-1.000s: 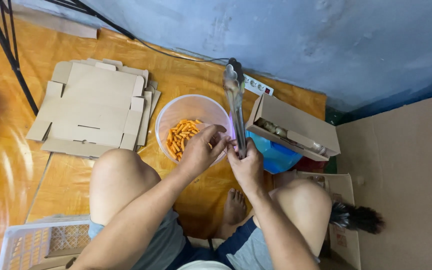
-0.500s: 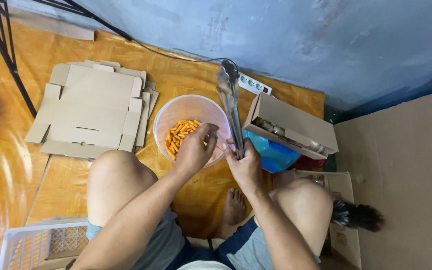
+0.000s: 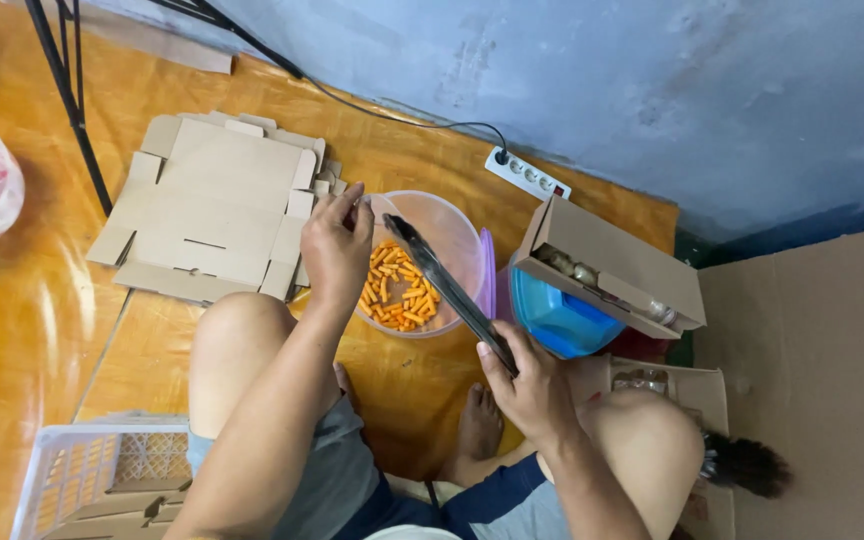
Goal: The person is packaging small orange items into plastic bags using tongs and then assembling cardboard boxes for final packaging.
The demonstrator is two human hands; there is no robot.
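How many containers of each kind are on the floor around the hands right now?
Clear plastic tub with orange snack sticks: 1
Blue tub: 1
Open cardboard boxes: 2
White plastic basket: 1
Total: 5
The flat cardboard stack is not counted.

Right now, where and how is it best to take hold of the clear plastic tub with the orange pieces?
Probably grip the clear tub at its open rim on the near left side, where the left hand is. Come from above: the tongs cross the right side, and a blue container crowds it.
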